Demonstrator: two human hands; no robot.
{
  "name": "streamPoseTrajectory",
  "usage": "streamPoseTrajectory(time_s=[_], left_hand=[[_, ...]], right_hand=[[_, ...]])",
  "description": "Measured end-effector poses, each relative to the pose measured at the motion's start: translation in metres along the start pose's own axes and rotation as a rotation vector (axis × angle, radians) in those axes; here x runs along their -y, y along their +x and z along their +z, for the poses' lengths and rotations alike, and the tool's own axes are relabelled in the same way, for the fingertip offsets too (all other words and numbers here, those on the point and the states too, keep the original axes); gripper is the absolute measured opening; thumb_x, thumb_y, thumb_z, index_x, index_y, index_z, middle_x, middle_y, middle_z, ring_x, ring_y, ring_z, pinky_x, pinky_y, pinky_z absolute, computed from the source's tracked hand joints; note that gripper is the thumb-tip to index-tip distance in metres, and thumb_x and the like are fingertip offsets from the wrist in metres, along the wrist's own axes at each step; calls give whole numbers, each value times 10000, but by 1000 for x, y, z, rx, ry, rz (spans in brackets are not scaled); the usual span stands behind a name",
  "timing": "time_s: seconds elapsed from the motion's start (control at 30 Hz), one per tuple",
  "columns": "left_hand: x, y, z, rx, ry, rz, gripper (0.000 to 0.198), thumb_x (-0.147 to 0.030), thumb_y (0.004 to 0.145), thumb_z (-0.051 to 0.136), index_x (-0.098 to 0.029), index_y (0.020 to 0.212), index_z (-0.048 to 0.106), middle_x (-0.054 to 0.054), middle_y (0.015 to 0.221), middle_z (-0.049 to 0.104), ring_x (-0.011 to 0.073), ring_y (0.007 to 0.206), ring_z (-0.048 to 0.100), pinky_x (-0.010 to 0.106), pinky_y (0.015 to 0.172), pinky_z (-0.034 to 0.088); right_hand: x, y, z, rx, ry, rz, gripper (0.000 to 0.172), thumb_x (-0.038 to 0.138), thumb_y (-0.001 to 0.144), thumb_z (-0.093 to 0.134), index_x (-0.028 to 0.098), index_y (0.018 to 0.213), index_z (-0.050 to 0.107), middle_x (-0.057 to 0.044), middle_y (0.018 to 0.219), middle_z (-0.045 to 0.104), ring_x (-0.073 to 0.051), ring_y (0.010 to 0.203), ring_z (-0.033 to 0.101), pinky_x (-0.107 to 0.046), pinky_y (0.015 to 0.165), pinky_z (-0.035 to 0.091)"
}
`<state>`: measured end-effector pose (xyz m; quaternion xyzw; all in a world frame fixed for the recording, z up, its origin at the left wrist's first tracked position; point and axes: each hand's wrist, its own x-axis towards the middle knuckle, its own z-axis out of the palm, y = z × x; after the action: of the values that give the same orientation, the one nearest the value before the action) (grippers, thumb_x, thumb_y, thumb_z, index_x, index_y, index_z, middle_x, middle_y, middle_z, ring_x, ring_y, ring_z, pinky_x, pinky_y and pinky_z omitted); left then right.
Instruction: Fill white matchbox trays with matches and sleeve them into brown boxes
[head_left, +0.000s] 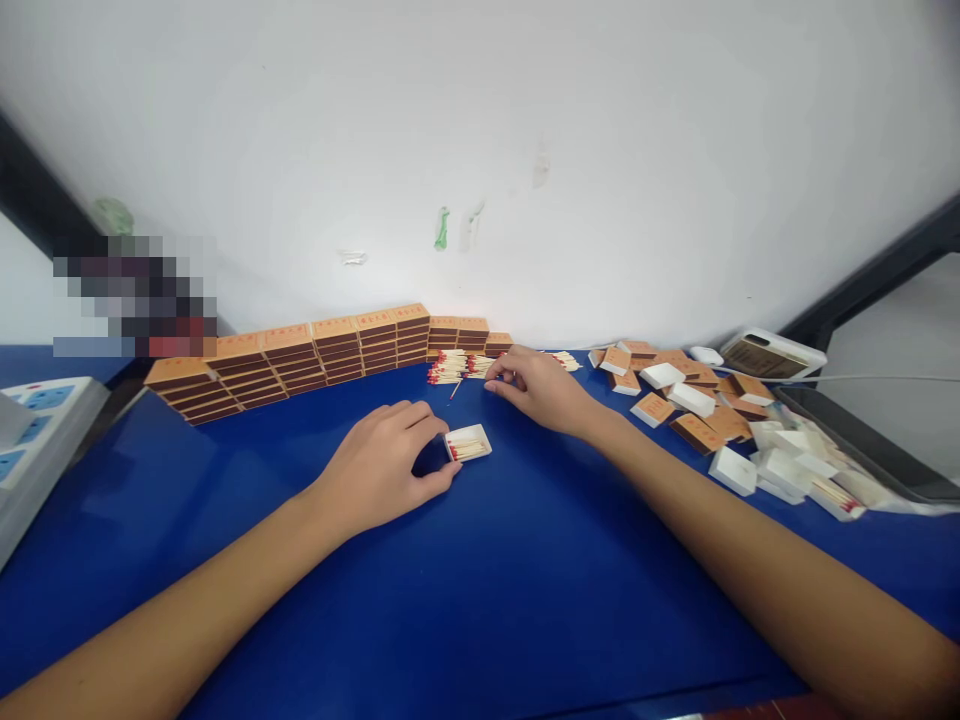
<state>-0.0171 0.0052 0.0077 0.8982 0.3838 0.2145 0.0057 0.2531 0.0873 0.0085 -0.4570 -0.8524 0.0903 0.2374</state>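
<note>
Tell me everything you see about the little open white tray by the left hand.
The white tray is a small, shallow, open matchbox drawer, apparently card. It lies flat on the blue table, partly filled with matches, red heads toward its left end. The left hand pinches that end between thumb and fingers.

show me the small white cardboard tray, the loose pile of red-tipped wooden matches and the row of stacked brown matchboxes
small white cardboard tray (468, 443): head view, its open middle
loose pile of red-tipped wooden matches (450, 368): head view, centre of heap
row of stacked brown matchboxes (300, 362): head view, front face
</note>
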Motion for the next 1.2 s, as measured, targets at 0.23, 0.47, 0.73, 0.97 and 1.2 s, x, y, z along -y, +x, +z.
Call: streamPoseTrajectory(time_s=[0.23, 0.47, 0.73, 0.97, 1.2], left_hand=[[0, 0, 0, -6, -3, 6, 242, -406, 980, 671, -196, 1094, 708, 59, 1004, 718, 246, 898, 687, 414, 814, 544], [-1, 0, 0, 9, -5, -1, 270, -420, 991, 655, -181, 1104, 710, 62, 1013, 717, 248, 910, 687, 430, 830, 547], [0, 1, 0, -6, 5, 2, 246, -412, 981, 666, -194, 1087, 710, 62, 1003, 718, 250, 909, 688, 421, 825, 548], [2, 1, 0, -8, -11, 0, 262, -407, 980, 670, -176, 1093, 718, 60, 998, 716, 249, 904, 686, 430, 825, 551], [2, 1, 0, -14, 0, 1, 264, -403, 976, 676, -171, 1096, 718, 56, 991, 711, 253, 901, 688, 432, 821, 551]], right_hand=[[-10, 11, 17, -23, -76, -17, 86, 213, 994, 640, 184, 979, 719, -66, 966, 637, -196, 838, 595, -317, 779, 434], [-8, 16, 17, 13, -56, 19, 97, 164, 983, 618, 169, 896, 660, -66, 953, 638, -180, 791, 579, -308, 762, 429], [-5, 1, 5, 19, -33, -46, 78, 217, 1019, 589, 194, 954, 626, -75, 1018, 626, -192, 829, 585, -308, 770, 440], [-5, 8, 12, 69, -104, -5, 74, 187, 1022, 596, 183, 970, 647, -81, 1021, 614, -205, 872, 601, -324, 816, 456], [-3, 1, 6, 106, -103, -11, 113, 180, 1052, 522, 189, 995, 620, -98, 1079, 612, -216, 913, 603, -342, 845, 470]])
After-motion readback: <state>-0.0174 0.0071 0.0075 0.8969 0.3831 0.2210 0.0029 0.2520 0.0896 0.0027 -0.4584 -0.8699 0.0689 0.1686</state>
